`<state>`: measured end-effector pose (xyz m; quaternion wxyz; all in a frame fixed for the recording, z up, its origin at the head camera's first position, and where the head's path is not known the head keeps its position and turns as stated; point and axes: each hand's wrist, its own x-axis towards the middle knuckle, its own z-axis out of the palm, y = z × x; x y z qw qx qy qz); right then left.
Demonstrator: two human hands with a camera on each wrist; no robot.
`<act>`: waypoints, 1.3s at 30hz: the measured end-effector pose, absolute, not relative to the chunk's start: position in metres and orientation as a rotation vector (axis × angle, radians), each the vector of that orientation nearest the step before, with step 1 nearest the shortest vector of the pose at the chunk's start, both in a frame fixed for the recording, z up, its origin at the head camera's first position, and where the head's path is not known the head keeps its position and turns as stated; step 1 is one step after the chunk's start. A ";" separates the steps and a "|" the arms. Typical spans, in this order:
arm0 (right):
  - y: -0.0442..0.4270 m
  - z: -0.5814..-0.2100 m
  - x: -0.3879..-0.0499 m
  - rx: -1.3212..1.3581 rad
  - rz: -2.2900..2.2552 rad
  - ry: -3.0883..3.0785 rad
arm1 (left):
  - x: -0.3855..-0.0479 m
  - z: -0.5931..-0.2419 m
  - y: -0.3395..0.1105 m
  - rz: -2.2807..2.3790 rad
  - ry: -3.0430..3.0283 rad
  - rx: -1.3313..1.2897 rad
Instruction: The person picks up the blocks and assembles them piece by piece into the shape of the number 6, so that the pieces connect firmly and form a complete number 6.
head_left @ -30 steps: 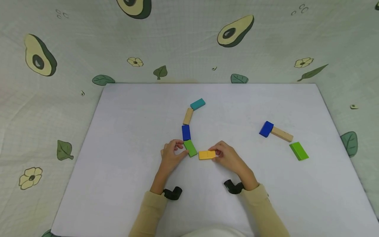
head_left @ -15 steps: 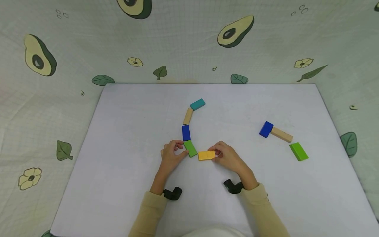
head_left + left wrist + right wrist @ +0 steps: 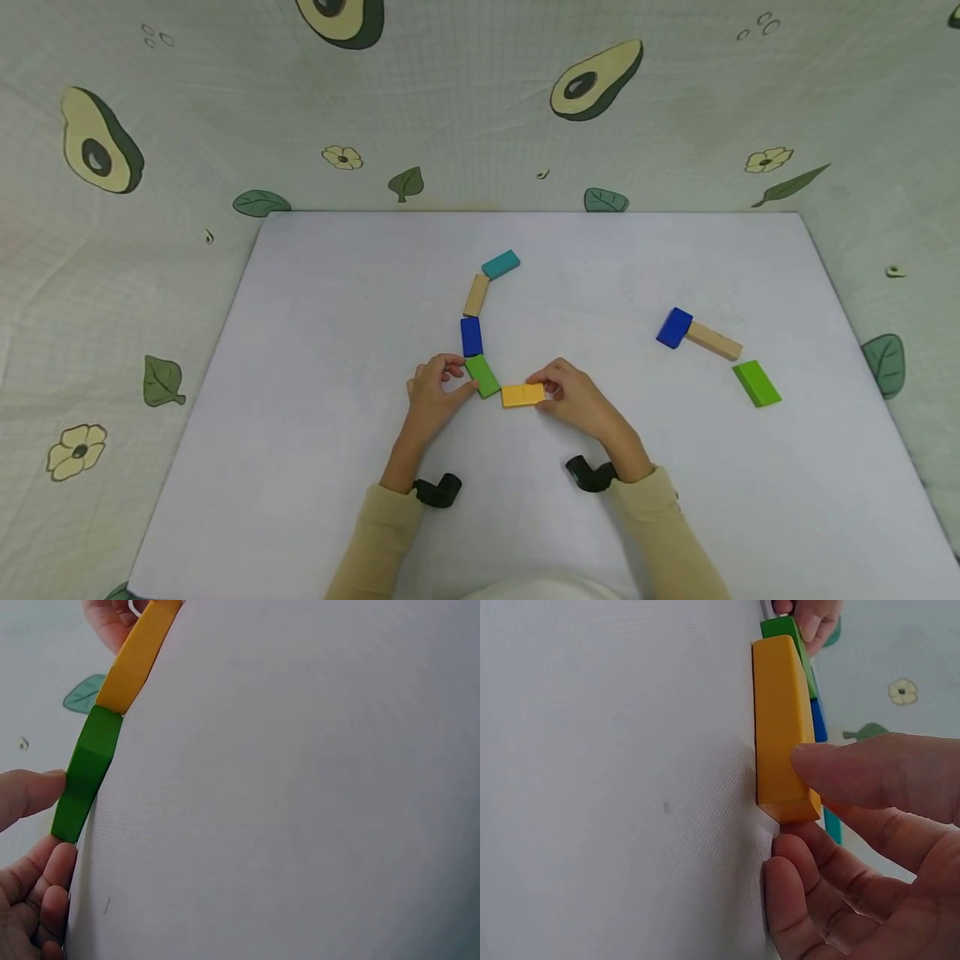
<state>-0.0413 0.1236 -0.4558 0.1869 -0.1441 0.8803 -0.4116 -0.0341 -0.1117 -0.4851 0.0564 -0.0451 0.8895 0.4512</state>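
Observation:
My left hand (image 3: 435, 390) holds a green block (image 3: 482, 377) lying on the white tabletop, thumb and fingertips at its edges. With thumb and fingers my right hand (image 3: 572, 393) pinches the right end of a yellow block (image 3: 522, 396). In the left wrist view the yellow block (image 3: 133, 666) meets the end of the green block (image 3: 86, 771). Beyond the green block, a blue block (image 3: 471, 337), a natural wood block (image 3: 476, 295) and a teal block (image 3: 501, 264) continue a curved line, end to end. The right wrist view shows the thumb (image 3: 870, 771) on the yellow block's side.
On the right of the white table (image 3: 337, 317) lie a second blue block (image 3: 674, 327), a wood block (image 3: 714, 340) against it, and a separate green block (image 3: 757, 383). A cloth (image 3: 465, 100) printed with avocados and leaves surrounds the table's far and side edges.
The right hand has slid the yellow block slightly left, closing the small gap to the green block's lower corner. My left hand and the other blocks stay in place.

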 end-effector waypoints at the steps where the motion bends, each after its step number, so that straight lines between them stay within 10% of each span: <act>1: 0.123 -0.456 -0.041 -0.401 -1.159 2.477 | -0.034 -0.485 -0.112 1.368 2.698 -0.139; 39: 0.129 -0.454 -0.036 -0.396 -1.224 2.481 | -0.034 -0.488 -0.111 1.370 2.706 -0.130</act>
